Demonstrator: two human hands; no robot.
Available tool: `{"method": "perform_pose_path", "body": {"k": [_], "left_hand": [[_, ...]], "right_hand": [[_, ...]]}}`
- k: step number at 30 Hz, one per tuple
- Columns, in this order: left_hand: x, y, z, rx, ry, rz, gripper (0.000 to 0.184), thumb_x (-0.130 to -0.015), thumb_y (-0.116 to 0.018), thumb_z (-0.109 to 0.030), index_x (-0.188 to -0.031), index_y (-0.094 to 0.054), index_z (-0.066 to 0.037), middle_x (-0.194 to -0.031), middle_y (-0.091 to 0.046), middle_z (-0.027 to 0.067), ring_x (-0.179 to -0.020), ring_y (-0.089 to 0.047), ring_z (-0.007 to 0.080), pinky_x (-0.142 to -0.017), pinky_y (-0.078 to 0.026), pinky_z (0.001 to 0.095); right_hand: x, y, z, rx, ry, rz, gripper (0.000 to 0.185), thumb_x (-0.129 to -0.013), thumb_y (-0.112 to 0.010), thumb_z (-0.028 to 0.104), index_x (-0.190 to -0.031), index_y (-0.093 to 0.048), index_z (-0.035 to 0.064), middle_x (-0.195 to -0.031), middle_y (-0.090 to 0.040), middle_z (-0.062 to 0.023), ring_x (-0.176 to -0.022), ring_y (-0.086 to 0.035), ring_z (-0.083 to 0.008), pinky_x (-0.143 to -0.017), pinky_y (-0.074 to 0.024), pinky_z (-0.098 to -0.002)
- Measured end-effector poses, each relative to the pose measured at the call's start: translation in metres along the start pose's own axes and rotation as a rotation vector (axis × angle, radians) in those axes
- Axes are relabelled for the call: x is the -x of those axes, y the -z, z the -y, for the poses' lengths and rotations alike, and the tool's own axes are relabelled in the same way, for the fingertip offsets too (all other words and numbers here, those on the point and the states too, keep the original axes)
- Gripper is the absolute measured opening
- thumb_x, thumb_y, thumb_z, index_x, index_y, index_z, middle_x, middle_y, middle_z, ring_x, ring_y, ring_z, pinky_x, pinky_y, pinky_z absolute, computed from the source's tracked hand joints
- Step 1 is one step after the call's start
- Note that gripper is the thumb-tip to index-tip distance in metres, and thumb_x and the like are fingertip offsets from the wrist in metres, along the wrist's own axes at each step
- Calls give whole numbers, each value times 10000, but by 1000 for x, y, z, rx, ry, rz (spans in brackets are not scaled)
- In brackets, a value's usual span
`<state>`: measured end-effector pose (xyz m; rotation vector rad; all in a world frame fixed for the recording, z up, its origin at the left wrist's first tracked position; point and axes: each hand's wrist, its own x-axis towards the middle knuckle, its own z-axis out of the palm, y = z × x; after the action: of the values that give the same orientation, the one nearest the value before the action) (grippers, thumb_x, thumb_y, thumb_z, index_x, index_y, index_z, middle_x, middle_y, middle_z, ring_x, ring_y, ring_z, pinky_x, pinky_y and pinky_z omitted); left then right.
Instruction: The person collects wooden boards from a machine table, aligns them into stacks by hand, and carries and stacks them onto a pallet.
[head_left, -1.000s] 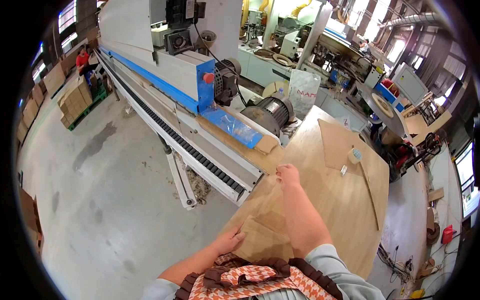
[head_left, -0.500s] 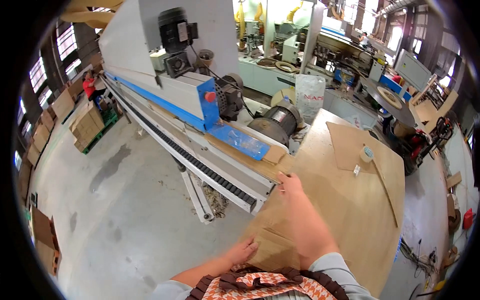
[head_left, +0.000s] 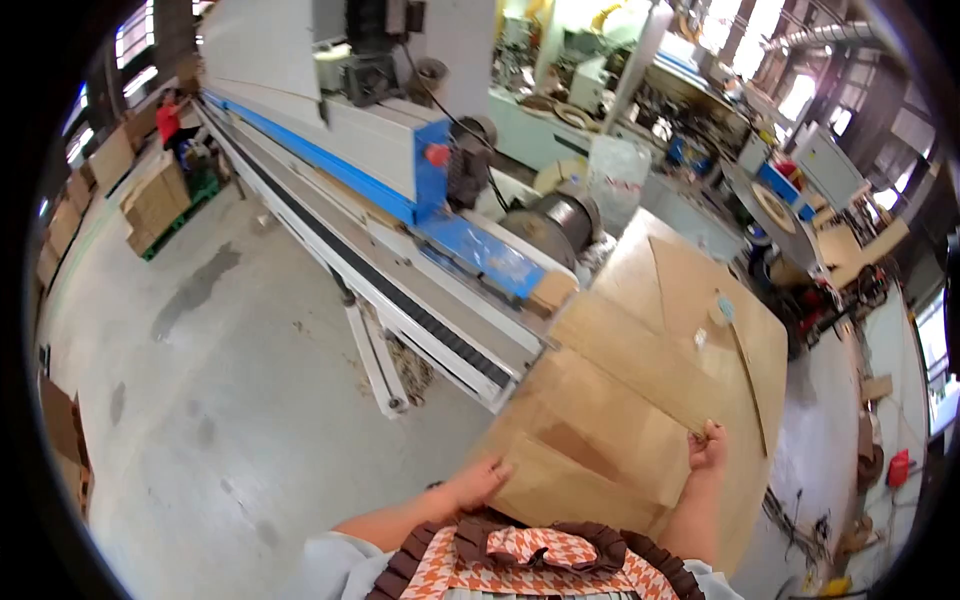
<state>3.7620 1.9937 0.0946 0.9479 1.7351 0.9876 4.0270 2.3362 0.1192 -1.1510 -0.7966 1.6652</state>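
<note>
My right hand (head_left: pixel 708 446) is closed on the near right end of a flat wooden board (head_left: pixel 630 355). That board lies slantwise across the wooden tabletop (head_left: pixel 745 375), its far end close to the outlet of the long machine (head_left: pixel 375 225). My left hand (head_left: pixel 482 484) is at the left end of a second light-brown board (head_left: pixel 575 492), close to my body. Its fingers are curled at the edge, with the thumb side toward the board. The undersides of both grips are hidden.
On the table lie a brown sheet (head_left: pixel 685 280), a roll of tape (head_left: pixel 721 310) and a thin strip (head_left: pixel 748 385). A white sack (head_left: pixel 617 180) and a motor (head_left: pixel 550 228) stand behind. A person in red (head_left: pixel 168 122) is far left, by stacked boards (head_left: pixel 155 205).
My right hand has moved right and toward me from the machine's end, drawing the board onto the table. My left hand stays near the closer board. The view has shifted slightly.
</note>
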Motion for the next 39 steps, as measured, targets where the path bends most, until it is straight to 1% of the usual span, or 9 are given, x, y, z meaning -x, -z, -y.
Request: {"method": "perform_pose_path", "body": {"k": [5, 10, 12, 16, 20, 23, 26, 31, 39], "left_hand": [[-6, -3, 16, 498, 144, 46, 497, -877, -398, -366, -1244, -379, -33, -1175, -486, 107, -1084, -442, 199, -913, -339, 310], [-12, 3, 23, 1037, 217, 103, 546, -888, -342, -445, -1285, -331, -71, -1238, -429, 50, -1097, -431, 174, -930, -332, 303], [-8, 1, 16, 1009, 209, 139, 575, -870, -366, -457, -1297, -306, -77, -1263, -403, 49, -1129, -404, 151, -934, -329, 288], [-11, -3, 12, 738, 190, 154, 628, -839, -492, -348, -1329, -220, -64, -1266, -396, 74, -1159, -370, 180, -959, -291, 308], [-5, 0, -4, 543, 237, 181, 737, -749, -615, -253, -1330, -205, -60, -1258, -400, 98, -1150, -377, 195, -950, -297, 309], [-7, 0, -10, 538, 283, 185, 740, -716, -650, -223, -1312, -244, -58, -1241, -417, 104, -1129, -402, 200, -934, -319, 317], [-12, -4, -9, 586, 302, 213, 710, -703, -658, -223, -1286, -289, -54, -1215, -444, 98, -1101, -432, 204, -917, -340, 326], [-14, -3, -18, 510, 411, 255, 637, -698, -638, -197, -1250, -355, -50, -1169, -485, 91, -1055, -480, 204, -871, -392, 341], [-12, -8, -17, 608, 133, 224, 750, -589, -671, -46, -1258, -332, -51, -1177, -470, 76, -1108, -426, 213, -921, -340, 346]], "right_hand": [[96, 82, 42, -25, 78, -28, 169, -795, -488, 75, -964, -477, 78, -896, -568, -63, -709, -563, -185, -548, -468, -295], [178, 101, 17, -33, -73, -3, 259, -788, -485, 55, -1045, -461, 46, -932, -572, -65, -773, -571, -177, -602, -481, -305], [201, 105, 17, 30, -175, 110, 284, -794, -501, 62, -1072, -465, 20, -950, -572, -75, -851, -563, -177, -692, -466, -294], [200, 151, 4, 699, 28, 95, 363, -782, -586, 145, -1103, -486, 5, -990, -565, -94, -888, -551, -164, -734, -439, -259], [189, 139, 20, 955, 71, 15, 468, -780, -590, 156, -1189, -427, -2, -1124, -501, -101, -1021, -475, -188, -807, -414, -312], [168, 159, -27, 426, -265, 301, 549, -756, -611, 180, -1224, -383, 6, -1175, -469, -104, -1077, -435, -201, -878, -364, -333], [174, 145, -34, 229, -464, 302, 644, -723, -637, 211, -1253, -333, 6, -1194, -456, -98, -1099, -411, -202, -926, -315, -335], [168, 139, -28, 295, -506, 329, 701, -677, -666, 223, -1246, -326, -2, -1164, -471, -112, -1066, -443, -213, -912, -340, -332], [170, 129, -17, 182, -284, 362, 798, -512, -693, 94, -1229, -351, 19, -1121, -495, -90, -1043, -464, -206, -906, -353, -328]]}}
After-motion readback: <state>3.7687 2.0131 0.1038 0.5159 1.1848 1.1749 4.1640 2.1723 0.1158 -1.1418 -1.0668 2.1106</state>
